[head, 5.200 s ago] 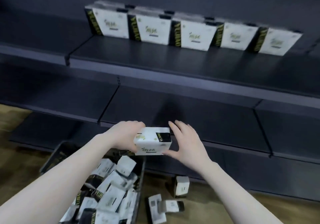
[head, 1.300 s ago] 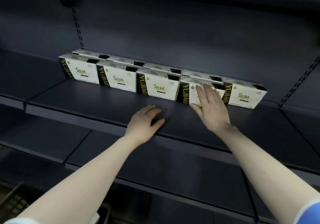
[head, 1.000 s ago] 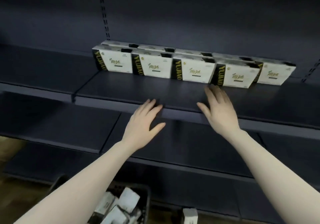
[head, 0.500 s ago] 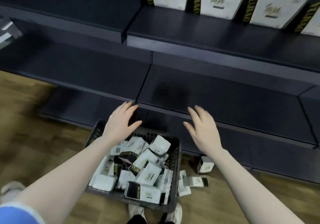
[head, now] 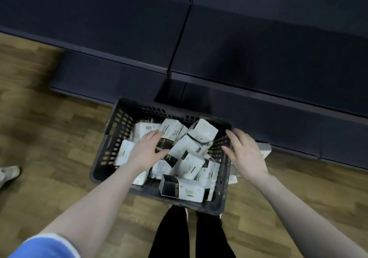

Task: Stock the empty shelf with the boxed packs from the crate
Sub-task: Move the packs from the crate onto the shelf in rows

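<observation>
Fetching step: left hand [head: 148, 150] spread over crate [head: 111, 136] packs [head: 188, 149], right hand [head: 246, 154] spread, empty, beside rim; next, gripping one pack.

Perforated dark plastic crate [head: 117, 138], white cardboard packs [head: 189, 162], matt dark shelf [head: 268, 54], wood-grain floor [head: 49, 134].

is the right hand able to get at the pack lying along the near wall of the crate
Probably yes. The right hand is open and holds nothing, over the crate's right rim. The pack lies on top of the pile with nothing over it, so the way down looks free.
</observation>
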The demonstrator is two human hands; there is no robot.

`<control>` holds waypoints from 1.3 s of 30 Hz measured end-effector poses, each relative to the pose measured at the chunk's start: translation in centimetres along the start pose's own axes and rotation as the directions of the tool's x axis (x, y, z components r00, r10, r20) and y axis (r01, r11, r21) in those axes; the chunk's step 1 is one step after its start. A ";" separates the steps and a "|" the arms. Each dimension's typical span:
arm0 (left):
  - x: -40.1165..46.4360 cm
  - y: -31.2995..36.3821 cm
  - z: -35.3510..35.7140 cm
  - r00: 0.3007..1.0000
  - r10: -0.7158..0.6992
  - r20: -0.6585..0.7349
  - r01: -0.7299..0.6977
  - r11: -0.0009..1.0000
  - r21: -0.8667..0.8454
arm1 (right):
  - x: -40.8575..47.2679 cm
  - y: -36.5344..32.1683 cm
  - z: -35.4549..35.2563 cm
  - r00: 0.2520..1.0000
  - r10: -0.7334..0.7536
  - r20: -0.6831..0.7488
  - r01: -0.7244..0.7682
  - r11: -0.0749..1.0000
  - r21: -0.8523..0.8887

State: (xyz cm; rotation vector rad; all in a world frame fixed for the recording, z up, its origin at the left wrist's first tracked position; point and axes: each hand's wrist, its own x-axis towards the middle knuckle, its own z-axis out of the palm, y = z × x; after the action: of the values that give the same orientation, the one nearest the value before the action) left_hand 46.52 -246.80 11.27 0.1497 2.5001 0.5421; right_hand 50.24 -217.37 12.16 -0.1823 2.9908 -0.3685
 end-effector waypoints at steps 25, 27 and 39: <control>0.3 -4.0 14.9 0.737 0.574 0.357 -0.674 0.668 0.317 | -4.4 0.6 13.2 0.992 0.049 0.118 -0.046 0.999 -0.022; 0.1 -4.1 14.9 0.751 0.574 0.327 -0.660 0.659 0.360 | -4.4 0.7 13.1 0.991 0.044 0.129 -0.040 0.999 -0.034; 3.0 -2.3 16.2 0.897 0.179 0.403 -0.370 0.802 0.468 | -4.8 1.2 14.1 0.977 -0.021 0.214 0.051 0.990 -0.135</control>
State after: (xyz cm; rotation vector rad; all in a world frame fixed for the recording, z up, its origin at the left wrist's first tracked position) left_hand 53.09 -242.64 -3.43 0.7755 2.2241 -0.0976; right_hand 56.81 -218.88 -1.24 -0.2713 2.8045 -0.1327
